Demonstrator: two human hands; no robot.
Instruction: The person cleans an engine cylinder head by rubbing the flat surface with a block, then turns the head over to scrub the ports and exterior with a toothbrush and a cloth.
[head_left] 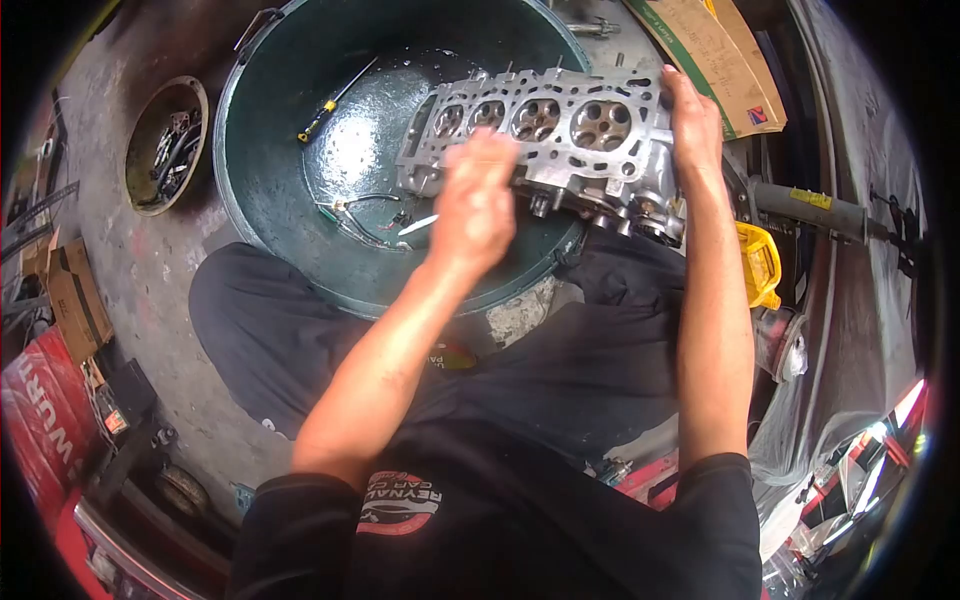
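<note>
A grey metal engine cylinder head (565, 120) is tilted over the right side of a large dark green tub (235, 190), its flat face with round combustion chambers towards me. My right hand (697, 125) grips its right end, with the fingers behind the edge. My left hand (478, 195) is in front of the lower left part of the face, its fingers smeared by motion. A thin white stick-like piece (418, 225) shows beside the left wrist; whether the hand holds it I cannot make out. Pliers (350, 215) and a yellow-and-black screwdriver (318, 120) lie in the tub.
Left of the tub stands a round pan (135, 190) with small metal parts. Cardboard (715, 60) lies at the upper right, near a grey metal tube (810, 208). A yellow plastic object (760, 265) is beside my right forearm. My bent legs (290, 320) are against the tub's near side.
</note>
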